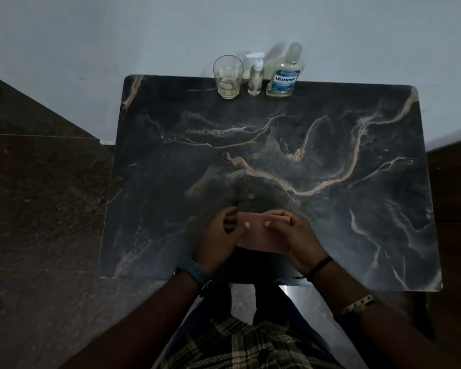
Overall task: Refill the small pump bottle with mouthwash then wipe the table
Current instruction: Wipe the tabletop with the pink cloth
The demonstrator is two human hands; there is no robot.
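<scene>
Both hands are closed on a pink cloth low in the middle of the frame. The left hand pinches its left edge, thumb on top; the right hand pinches the right edge the same way, fingers wrapped behind a folded corner. The cloth looks folded into a flat rectangle, held at or just above the table; I cannot tell whether it touches.

Just above the cloth a dull smear shows on the dark marble, perhaps damp.

Along the top edge of the table, against the wall, stand three things in a row: a glass with a little pale liquid, the small pump bottle with its pump on, and the mouthwash, capped. They are close together and well apart from the hands.

By the look of it the refill is finished and wiping is the step in hand. The cloth is light, soft and limp, so it will flop if held by one edge; better pressed flat under a palm. The glass is breakable and the bottles light and easy to tip, so strokes near the top edge want care.
</scene>
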